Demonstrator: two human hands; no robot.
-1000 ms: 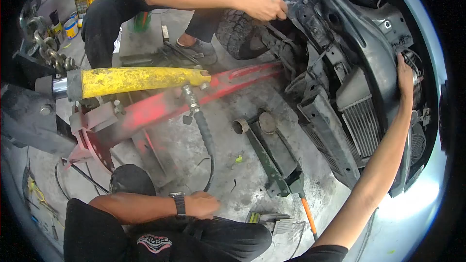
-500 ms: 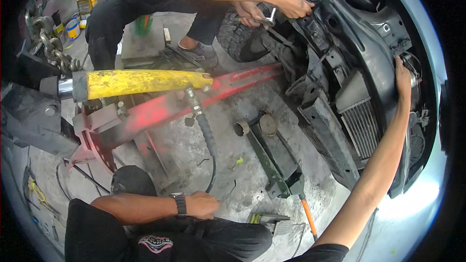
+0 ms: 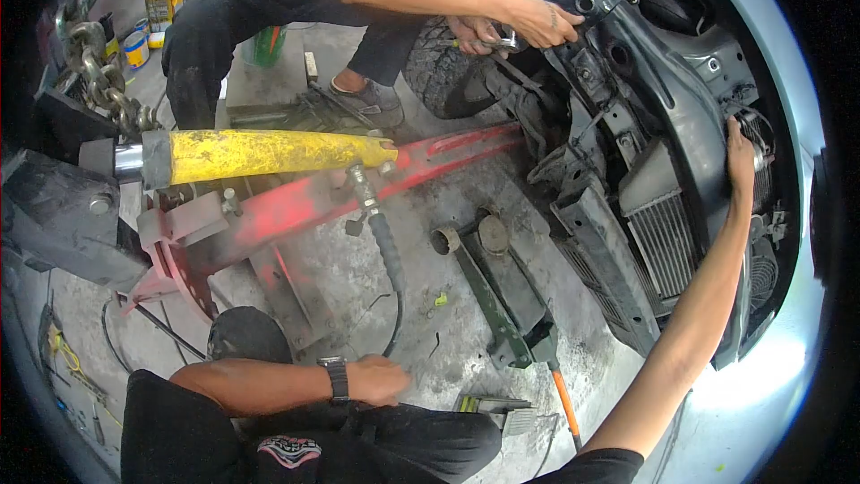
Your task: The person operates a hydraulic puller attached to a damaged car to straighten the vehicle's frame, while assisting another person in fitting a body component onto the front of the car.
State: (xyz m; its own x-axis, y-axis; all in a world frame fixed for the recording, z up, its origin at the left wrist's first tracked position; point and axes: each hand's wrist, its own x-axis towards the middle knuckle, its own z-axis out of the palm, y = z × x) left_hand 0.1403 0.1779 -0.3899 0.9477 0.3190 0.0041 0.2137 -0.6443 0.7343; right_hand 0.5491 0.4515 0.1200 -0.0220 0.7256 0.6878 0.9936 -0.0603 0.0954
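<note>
My left hand (image 3: 380, 380), with a watch on the wrist, rests by my bent knee; its fingers are turned down and smeared by motion. Far to the right, my right hand (image 3: 742, 161) reaches into the vehicle's front end and closes round the edge of the dark metal front crossmember (image 3: 681, 125). Some of its fingers are hidden behind that edge. Below the beam a finned metal cooler (image 3: 663, 246) shows. Across from me, a co-worker has one hand (image 3: 542, 21) at the frame and holds a ratchet-like metal tool (image 3: 508, 41) in the other.
A yellow hydraulic cylinder (image 3: 278, 155) and a red steel beam (image 3: 287, 215) run across the floor. A green floor jack (image 3: 502, 296) with an orange handle (image 3: 566, 403) stands near the vehicle. Heavy chain (image 3: 94, 63) hangs at left; a tire (image 3: 448, 72) is behind.
The co-worker's tool has tilted lower, and the hand at the frame has shifted slightly. My right hand stays on the crossmember, while my left hand has moved slightly and is more blurred.
</note>
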